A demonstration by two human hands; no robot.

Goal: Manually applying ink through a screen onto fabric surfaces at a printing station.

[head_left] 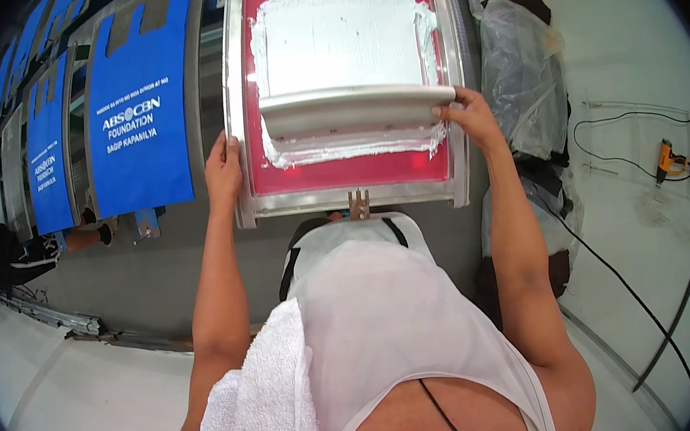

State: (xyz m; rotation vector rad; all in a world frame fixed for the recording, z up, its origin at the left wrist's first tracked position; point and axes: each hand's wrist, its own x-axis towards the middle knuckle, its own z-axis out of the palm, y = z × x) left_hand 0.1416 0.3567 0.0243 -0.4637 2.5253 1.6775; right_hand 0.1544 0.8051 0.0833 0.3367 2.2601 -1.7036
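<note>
A metal-framed printing screen point(459, 178) with a red mesh lies before me, thick white ink point(339, 39) spread over its middle. A long metal squeegee point(355, 109) lies across the lower part of the ink. My right hand point(469, 118) is closed on the squeegee's right end. My left hand point(222, 169) grips the left side of the screen's frame, thumb up along it. A small metal fitting point(359, 204) sits at the middle of the frame's near edge.
Blue printed bags point(138, 170) lie on racks to the left, with another person point(4, 251) beyond them at far left. To the right are plastic-covered bundles point(519, 71), cables point(630, 286) and an orange heat gun point(667, 160) on the pale floor.
</note>
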